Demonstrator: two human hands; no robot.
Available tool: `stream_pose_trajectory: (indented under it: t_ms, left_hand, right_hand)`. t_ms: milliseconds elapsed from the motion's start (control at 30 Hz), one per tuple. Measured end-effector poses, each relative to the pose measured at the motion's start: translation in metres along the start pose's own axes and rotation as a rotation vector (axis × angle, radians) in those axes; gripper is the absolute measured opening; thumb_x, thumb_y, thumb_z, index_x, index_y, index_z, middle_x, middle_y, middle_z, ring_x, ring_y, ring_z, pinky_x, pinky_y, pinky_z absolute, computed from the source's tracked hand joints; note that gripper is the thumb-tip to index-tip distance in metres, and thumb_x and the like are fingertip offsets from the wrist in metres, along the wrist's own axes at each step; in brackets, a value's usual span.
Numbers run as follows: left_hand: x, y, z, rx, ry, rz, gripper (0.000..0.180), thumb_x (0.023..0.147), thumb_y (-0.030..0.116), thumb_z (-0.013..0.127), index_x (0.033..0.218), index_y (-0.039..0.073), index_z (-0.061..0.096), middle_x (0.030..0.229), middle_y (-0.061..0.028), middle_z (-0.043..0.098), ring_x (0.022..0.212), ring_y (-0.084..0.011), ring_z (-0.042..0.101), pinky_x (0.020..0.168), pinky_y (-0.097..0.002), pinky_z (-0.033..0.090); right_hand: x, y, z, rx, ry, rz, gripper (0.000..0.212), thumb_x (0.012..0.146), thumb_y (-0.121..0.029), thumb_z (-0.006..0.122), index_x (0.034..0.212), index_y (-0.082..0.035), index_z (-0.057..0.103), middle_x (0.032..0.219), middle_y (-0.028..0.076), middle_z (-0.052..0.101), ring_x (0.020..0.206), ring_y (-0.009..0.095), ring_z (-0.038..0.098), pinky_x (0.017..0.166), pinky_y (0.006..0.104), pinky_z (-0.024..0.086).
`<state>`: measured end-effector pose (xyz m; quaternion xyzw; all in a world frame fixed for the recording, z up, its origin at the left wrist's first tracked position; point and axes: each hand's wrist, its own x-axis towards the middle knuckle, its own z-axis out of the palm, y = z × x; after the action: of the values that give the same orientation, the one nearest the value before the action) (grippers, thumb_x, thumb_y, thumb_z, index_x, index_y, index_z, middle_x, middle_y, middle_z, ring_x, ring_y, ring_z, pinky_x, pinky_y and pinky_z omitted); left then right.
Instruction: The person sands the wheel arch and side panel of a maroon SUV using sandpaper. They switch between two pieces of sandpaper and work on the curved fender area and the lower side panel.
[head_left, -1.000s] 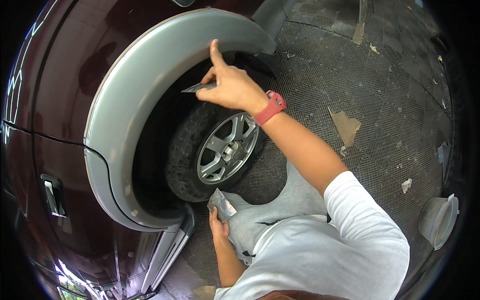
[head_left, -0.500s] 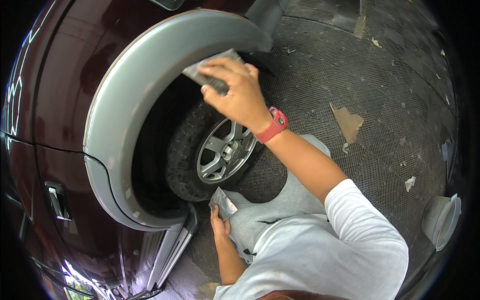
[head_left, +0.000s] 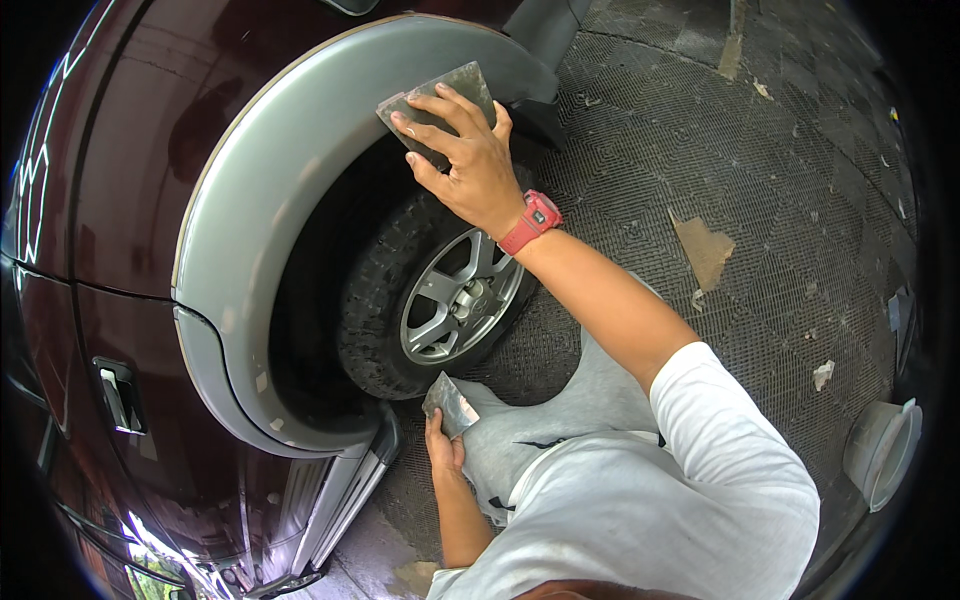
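My right hand (head_left: 478, 170), with a red watch (head_left: 535, 220) on its wrist, grips a thin, dark grey rectangular filler spreader (head_left: 468, 84). Its fingers lie spread across the plate's face. The plate's far edge is over the upper right part of a silver-grey wheel arch flare (head_left: 235, 200); whether it touches is hard to tell. Lower down, beside my grey-trousered leg, my left hand (head_left: 444, 448) is closed around a smeared, shiny metal plate (head_left: 452, 405). A few pale patches mark the flare, mainly near its lower end.
Below the flare is a wheel with a black tyre (head_left: 365, 330) and a silver rim (head_left: 465, 300). The car's dark maroon door (head_left: 110, 210) and a side step (head_left: 345, 500) lie left. A torn brown scrap (head_left: 703, 250) is on the ridged floor; a whitish bucket (head_left: 882, 455) stands right.
My right hand has moved slightly up, and the spreader has turned to show more of its face. The left hand with its plate has stayed almost still.
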<state>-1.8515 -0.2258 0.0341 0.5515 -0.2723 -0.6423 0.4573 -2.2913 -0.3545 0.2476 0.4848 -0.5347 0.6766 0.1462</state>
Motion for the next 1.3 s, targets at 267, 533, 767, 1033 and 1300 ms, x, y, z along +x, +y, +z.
stream_pose_trajectory:
  t_ms: [267, 533, 767, 1033, 1300]
  left_hand:
    - [0.0, 0.0, -0.002, 0.01, -0.01, 0.003, 0.045, 0.11, 0.019, 0.06, 0.151, 0.003, 0.052, 0.142, -0.0117, 0.064, 0.126, -0.0252, 0.066, 0.106, -0.0402, 0.057]
    - [0.002, -0.002, -0.007, -0.002, -0.008, -0.006, 0.043, 0.11, 0.019, 0.06, 0.149, 0.003, 0.054, 0.14, -0.011, 0.065, 0.126, -0.0246, 0.065, 0.107, -0.0398, 0.056]
    - [-0.001, 0.0, 0.007, 0.0, -0.02, -0.014, 0.046, 0.109, 0.019, 0.061, 0.151, 0.003, 0.053, 0.145, -0.0121, 0.063, 0.129, -0.025, 0.064, 0.109, -0.0403, 0.053]
    - [0.002, 0.002, 0.0, -0.048, -0.016, -0.018, 0.043, 0.11, 0.016, 0.058, 0.15, 0.001, 0.051, 0.139, -0.0112, 0.066, 0.122, -0.0233, 0.068, 0.106, -0.0381, 0.056]
    - [-0.044, 0.015, 0.061, -0.253, 0.072, 0.245, 0.053, 0.112, 0.027, 0.057, 0.159, 0.01, 0.04, 0.152, -0.0075, 0.055, 0.129, -0.0232, 0.063, 0.108, -0.0415, 0.055]
  right_hand:
    - [0.003, 0.001, -0.005, 0.025, 0.005, -0.001, 0.039, 0.091, -0.029, 0.073, 0.129, -0.028, 0.077, 0.146, -0.004, 0.063, 0.149, 0.026, 0.047, 0.12, 0.0706, 0.017]
    - [0.003, -0.005, -0.012, 0.01, -0.04, -0.008, 0.036, 0.089, -0.027, 0.073, 0.124, -0.025, 0.079, 0.139, -0.004, 0.067, 0.143, 0.024, 0.053, 0.117, 0.0696, 0.022]
    - [0.016, -0.013, -0.013, 0.028, -0.004, 0.028, 0.037, 0.088, -0.025, 0.073, 0.124, -0.023, 0.079, 0.137, -0.004, 0.068, 0.14, 0.023, 0.057, 0.114, 0.0683, 0.026]
    - [-0.012, -0.019, -0.026, 0.017, -0.145, -0.019, 0.038, 0.09, -0.021, 0.073, 0.128, -0.018, 0.078, 0.139, 0.002, 0.068, 0.137, 0.026, 0.058, 0.116, 0.0509, 0.029]
    - [-0.155, -0.064, -0.084, 0.861, -0.756, 0.808, 0.052, 0.102, -0.024, 0.062, 0.148, 0.001, 0.061, 0.149, 0.015, 0.062, 0.143, 0.028, 0.054, 0.125, 0.0406, 0.035]
